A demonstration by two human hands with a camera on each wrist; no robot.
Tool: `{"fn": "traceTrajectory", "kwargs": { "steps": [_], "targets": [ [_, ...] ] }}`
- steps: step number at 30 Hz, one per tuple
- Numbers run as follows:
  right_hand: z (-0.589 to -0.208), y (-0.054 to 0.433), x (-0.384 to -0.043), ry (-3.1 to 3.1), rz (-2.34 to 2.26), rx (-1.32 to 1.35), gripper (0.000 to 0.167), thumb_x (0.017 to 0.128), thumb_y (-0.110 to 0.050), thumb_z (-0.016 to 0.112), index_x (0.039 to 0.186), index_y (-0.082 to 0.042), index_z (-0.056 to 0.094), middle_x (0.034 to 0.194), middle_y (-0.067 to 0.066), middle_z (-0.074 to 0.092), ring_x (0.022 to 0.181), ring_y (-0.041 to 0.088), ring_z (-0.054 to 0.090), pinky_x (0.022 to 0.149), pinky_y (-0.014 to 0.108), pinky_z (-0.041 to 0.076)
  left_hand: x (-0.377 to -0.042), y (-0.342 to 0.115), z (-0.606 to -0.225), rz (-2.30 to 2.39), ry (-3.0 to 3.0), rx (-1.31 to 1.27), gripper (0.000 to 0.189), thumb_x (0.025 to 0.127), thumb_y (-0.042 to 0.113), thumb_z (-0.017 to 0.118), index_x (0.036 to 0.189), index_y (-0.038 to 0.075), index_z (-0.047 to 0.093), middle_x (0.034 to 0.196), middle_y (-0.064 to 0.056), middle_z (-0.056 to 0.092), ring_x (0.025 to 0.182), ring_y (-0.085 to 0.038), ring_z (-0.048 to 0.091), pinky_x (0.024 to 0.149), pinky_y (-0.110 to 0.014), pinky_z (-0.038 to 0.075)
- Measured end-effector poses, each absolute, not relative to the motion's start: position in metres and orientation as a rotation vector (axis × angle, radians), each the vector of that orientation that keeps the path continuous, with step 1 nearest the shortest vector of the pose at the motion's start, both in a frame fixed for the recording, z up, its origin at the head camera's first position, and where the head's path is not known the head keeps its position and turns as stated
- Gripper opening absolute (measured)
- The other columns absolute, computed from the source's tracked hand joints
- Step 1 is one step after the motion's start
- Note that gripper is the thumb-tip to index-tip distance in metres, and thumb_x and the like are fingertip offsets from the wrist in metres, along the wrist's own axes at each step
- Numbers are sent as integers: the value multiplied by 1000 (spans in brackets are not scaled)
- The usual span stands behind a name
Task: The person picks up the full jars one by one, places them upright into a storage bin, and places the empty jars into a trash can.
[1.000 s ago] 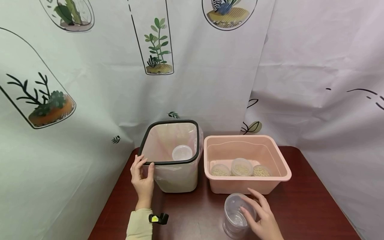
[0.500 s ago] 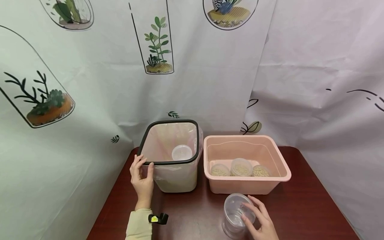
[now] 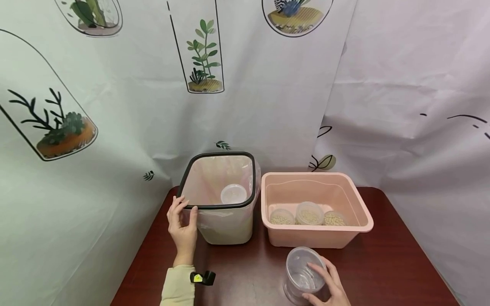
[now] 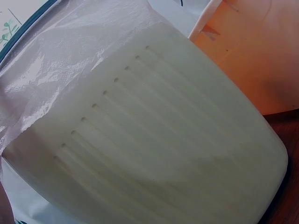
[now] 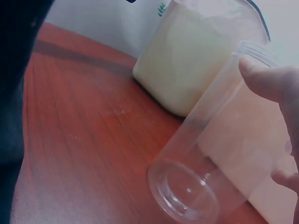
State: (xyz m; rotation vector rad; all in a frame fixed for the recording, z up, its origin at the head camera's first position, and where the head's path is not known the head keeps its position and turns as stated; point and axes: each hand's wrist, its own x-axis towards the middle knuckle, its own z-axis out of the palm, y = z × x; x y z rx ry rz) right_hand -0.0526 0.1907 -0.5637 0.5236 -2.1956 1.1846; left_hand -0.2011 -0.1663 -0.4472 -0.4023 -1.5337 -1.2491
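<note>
A clear, lidless plastic jar (image 3: 294,278) stands upright on the table near its front. My right hand (image 3: 329,284) grips it from the right, thumb at the front and fingers along the side; the right wrist view shows the jar (image 5: 187,154) with a digit (image 5: 261,79) close to its rim. My left hand (image 3: 183,231) holds the black-rimmed trash bin (image 3: 229,227) at its front left corner, the thumb on the front. A plastic bag lines the bin, and a round clear lid or container (image 3: 233,194) lies inside. The left wrist view shows mainly the bin's ribbed wall (image 4: 154,126).
Right of the bin is a pink plastic tub (image 3: 317,236). Several round clear containers (image 3: 309,213) with pale beads or beans sit in it. The dark red table (image 3: 245,272) backs onto a printed cloth (image 3: 268,106). A black strap (image 3: 203,278) is by my left wrist.
My right hand has moved slightly left and down against the jar, its thumb now lower at the front. The left hand keeps its place on the bin.
</note>
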Motion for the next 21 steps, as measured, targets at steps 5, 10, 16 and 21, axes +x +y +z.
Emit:
{"fn": "traceTrajectory", "kwargs": {
  "steps": [5,10,16,21],
  "targets": [
    [-562,191,-56,-2160,1181,544,77,48,-11,92,118,-3,60,125,22,42,118,10,39,94,12,28,-201,-167,-447,-1240,-1541,-395,22,80,-5,68,98,-15,58,111,-34,53,124,-44,38,97,-29,40],
    [-559,191,-55,-2149,1169,557,76,48,-13,92,117,-2,61,124,22,43,117,10,41,93,12,30,-200,-166,-449,-1240,-1546,-403,23,80,-5,68,98,-15,58,110,-34,53,123,-47,38,97,-28,41],
    [-544,188,-59,-2093,1156,628,78,46,-10,91,117,1,60,123,26,44,118,16,41,94,14,30,-201,-166,-447,-1236,-1544,-409,22,79,-7,67,98,-15,58,111,-34,53,124,-45,38,97,-29,40],
    [-503,177,-53,-2025,1154,683,73,47,-8,90,113,5,60,117,31,45,115,18,43,95,16,31,-201,-167,-447,-1236,-1543,-407,23,78,-9,67,98,-15,58,110,-34,53,124,-44,39,98,-29,40]
  ]
}}
